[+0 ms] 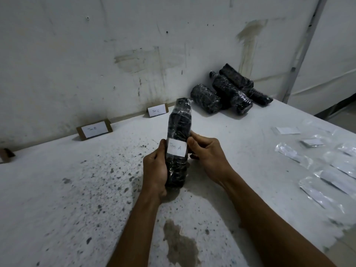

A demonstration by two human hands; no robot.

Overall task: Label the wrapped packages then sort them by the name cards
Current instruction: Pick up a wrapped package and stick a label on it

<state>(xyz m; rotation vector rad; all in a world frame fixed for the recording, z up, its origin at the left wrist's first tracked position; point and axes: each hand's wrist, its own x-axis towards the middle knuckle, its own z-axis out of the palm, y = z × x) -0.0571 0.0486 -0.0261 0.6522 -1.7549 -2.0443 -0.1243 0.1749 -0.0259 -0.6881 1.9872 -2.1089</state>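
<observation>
A: Going left to right, quick. What's sitting at the far left?

B: A brown card (6,155) is poking in at the frame edge, left of the Tim B card (94,129); its text isn't showing. Right of Tim B, the Tim C card (157,110) is standing against the wall.

A: And the hands?

B: The left hand (155,171) is wrapping round the lower half of the wrapped package (178,145), fingers curled behind it, thumb on the front. The right hand (209,157) is pinching the package's right side, thumb resting at the edge of the white label (176,149) reading "Tim A". The package is being held upright above the worktop (81,189), in front of and right of the Tim B card.

A: Progress?

B: I'm judging it as early. This one is carrying its label but isn't sorted yet; no packages are lying by any card. Farther right of Tim B, a pile of wrapped packages (229,91) is leaning on the wall, no labels visible on them. Farthest right, clear sleeves with white slips (316,166) are lying spread out, probably the unused labels.
</observation>
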